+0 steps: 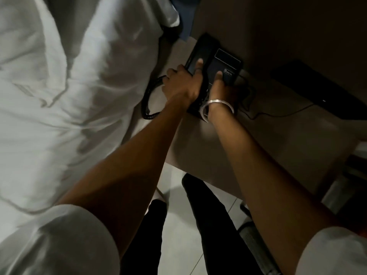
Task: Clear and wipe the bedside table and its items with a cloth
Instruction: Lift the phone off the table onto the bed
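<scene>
My legs, tiled floor nearest. Then both arms out over the table [278, 139], bangle [218, 105] on my R wrist. L hand [179, 86] wraps the phone [216, 64] on its bed side, thumb on top; R hand [220, 88] clamps the other side, thumb pressed on the face. Two-sided grip so the base lifts level & handset stays put, I'd say. Phone sits at the table's far-left corner by the wall, coiled cord [148, 100] hanging off toward the bed [59, 76]. Dark flat box [317, 86] further R, thin cable running to it. No cloth in view.
</scene>
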Demonstrator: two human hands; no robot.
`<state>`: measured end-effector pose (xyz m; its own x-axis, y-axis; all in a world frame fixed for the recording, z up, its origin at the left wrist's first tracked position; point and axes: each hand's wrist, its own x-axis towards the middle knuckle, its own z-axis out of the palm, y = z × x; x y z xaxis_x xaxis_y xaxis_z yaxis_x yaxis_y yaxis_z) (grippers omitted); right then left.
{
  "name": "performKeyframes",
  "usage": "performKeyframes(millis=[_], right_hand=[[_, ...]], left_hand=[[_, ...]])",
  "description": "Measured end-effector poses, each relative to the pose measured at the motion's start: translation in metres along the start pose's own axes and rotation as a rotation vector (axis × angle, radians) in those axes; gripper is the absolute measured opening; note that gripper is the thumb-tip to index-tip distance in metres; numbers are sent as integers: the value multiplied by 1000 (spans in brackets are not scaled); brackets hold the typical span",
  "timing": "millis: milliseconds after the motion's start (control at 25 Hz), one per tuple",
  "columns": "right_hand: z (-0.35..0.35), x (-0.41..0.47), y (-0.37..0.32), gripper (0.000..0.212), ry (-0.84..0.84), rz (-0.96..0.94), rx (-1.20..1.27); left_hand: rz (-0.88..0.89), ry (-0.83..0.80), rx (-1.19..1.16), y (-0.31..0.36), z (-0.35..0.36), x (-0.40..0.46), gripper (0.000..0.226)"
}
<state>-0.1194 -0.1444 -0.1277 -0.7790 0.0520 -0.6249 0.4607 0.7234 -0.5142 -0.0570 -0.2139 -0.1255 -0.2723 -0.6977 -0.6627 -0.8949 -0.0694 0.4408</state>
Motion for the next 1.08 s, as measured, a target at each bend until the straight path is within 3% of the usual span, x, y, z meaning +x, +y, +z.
performKeyframes(millis=[160, 320, 520, 640, 760, 880, 960, 1080], right_hand=[[-8, -3, -2, 93, 25, 26, -44], [-48, -52, 14, 70, -116, -83, -155], [-73, -177, 29, 38, -240, -392, 6], [-44, -247, 9, 35, -383, -648, -41], [15, -317, -16, 30, -556, -843, -82], [80, -369, -42, 30, -681, -1010, -209], [128, -388, -58, 29, -688, -1096, -305], [177, -398, -77, 23, -646, -1158, -478]], left_hand=[[-135, 45, -67, -6, 4, -31, 91], [-141, 63, -79, -43, -17, -100, 96], [-23, 374, -399, -92, -82, -201, 62], [15, 638, -529, -134, -140, -235, 63], [-68, 837, -717, -185, -197, -245, 64], [-109, 954, -799, -232, -247, -226, 58], [-158, 999, -807, -260, -275, -200, 57], [-315, 881, -765, -282, -304, -157, 67]])
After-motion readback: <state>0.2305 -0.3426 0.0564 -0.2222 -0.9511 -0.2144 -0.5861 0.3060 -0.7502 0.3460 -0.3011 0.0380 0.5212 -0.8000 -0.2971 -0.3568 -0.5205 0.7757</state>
